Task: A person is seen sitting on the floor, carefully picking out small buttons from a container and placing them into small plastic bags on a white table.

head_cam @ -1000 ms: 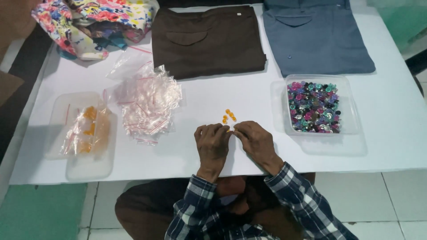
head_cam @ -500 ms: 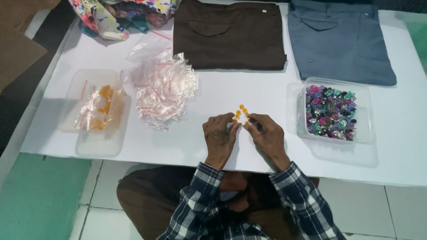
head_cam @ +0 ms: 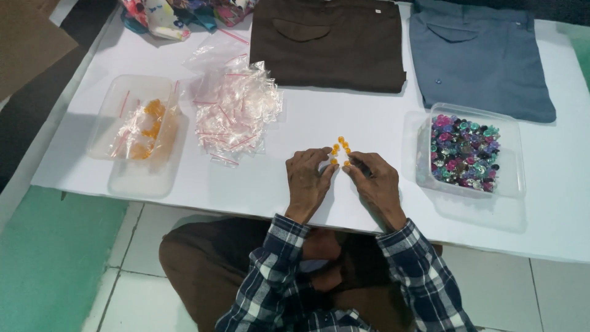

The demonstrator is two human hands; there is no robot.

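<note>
Several small orange beads (head_cam: 341,149) lie in a little cluster on the white table (head_cam: 369,117). My left hand (head_cam: 309,182) rests palm down just left of them, fingertips touching the nearest beads. My right hand (head_cam: 373,182) lies to their right, its fingertips at the lower beads. Neither hand lifts anything off the table. Whether a bead is pinched between the fingertips cannot be told.
A pile of small clear plastic bags (head_cam: 233,110) lies left of the hands. A clear tray (head_cam: 132,126) holds bagged orange beads. A clear tub (head_cam: 513,166) of mixed coloured beads sits at right. A brown shirt (head_cam: 329,43), a blue shirt (head_cam: 482,58) and patterned cloth (head_cam: 166,15) lie at the back.
The camera view has shifted, so everything sits more to the right in the frame. My hands stay together at the orange beads, fingertips working among them.
</note>
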